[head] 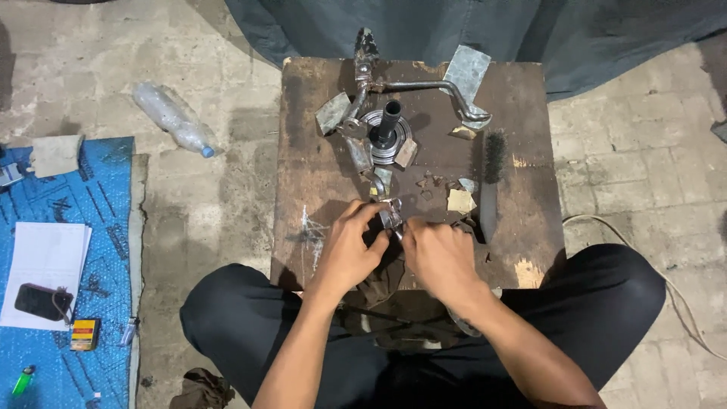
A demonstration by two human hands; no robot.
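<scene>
Both hands meet at the near edge of a worn wooden board [303, 136]. My left hand [350, 246] and my right hand [438, 254] together grip a small shiny metal part [391, 215] between the fingertips. A dark rag [382, 282] lies under the hands. Farther back on the board stands a round metal gear piece with a black shaft [387, 130], with a bent metal crank rod [435, 87] beside it. A black wire brush [491, 182] lies to the right of my right hand.
Scraps of sandpaper [459, 201] and metal sheet [466, 70] lie on the board. An empty plastic bottle [173, 117] lies on the concrete floor at left. A blue mat [68, 303] holds papers, a dark phone [42, 301], a small box and a green lighter. A cable [681, 303] runs at right.
</scene>
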